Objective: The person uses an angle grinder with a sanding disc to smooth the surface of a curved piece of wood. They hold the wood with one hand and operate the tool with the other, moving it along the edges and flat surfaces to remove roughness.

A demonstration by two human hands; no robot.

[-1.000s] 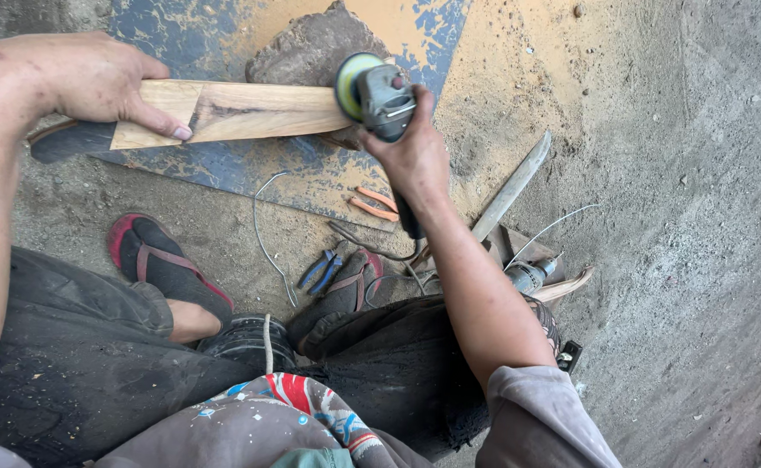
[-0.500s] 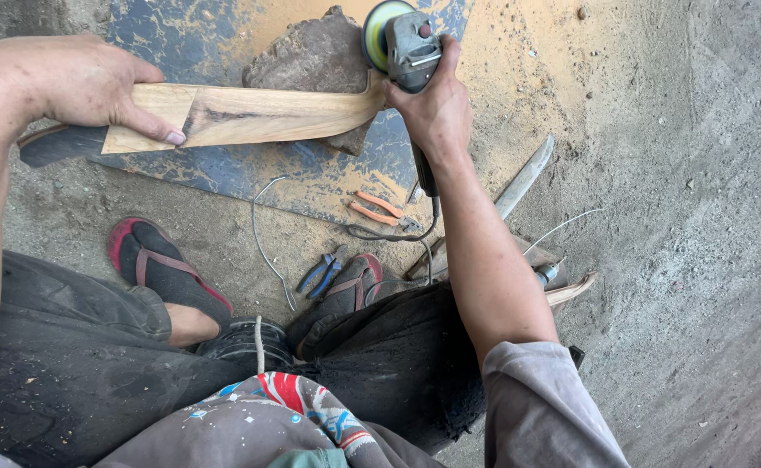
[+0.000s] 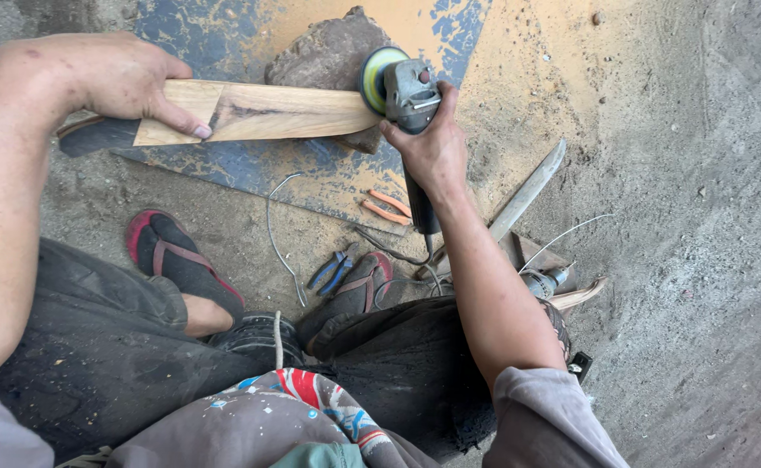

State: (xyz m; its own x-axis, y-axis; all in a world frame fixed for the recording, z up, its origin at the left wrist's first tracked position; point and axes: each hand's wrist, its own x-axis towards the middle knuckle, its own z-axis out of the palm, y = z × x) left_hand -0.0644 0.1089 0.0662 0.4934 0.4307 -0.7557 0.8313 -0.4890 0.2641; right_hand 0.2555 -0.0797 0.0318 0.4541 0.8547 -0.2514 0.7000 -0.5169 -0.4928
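The right hand (image 3: 432, 147) is wrapped tight around the body of a grey angle grinder (image 3: 406, 91), fingers closed over it, with the tool's dark handle running back under the wrist. Its yellow-green disc (image 3: 372, 78) sits just beyond the knuckles and touches the right end of a wooden plank (image 3: 259, 113). The left hand (image 3: 112, 78) grips the other end of that plank, thumb underneath and fingers curled over the top edge, index finger pressed flat on the pale face. The plank lies roughly level between the two hands, a dark streak in the grain near the left fingers. Behind the plank, next to the disc, a rough brown stone (image 3: 328, 52) rests on a worn blue board (image 3: 250, 165) dusted with orange sawdust. Nearer the person than the right hand, orange-handled pliers (image 3: 387, 206) lie on the board's edge, and blue-handled pliers (image 3: 333, 270) lie on the ground beside a bent wire (image 3: 276, 225). To the outside of the right forearm a long knife blade (image 3: 528, 192) lies on the ground. Below the left hand a foot in a red and black sandal (image 3: 181, 260) rests on the dirt.
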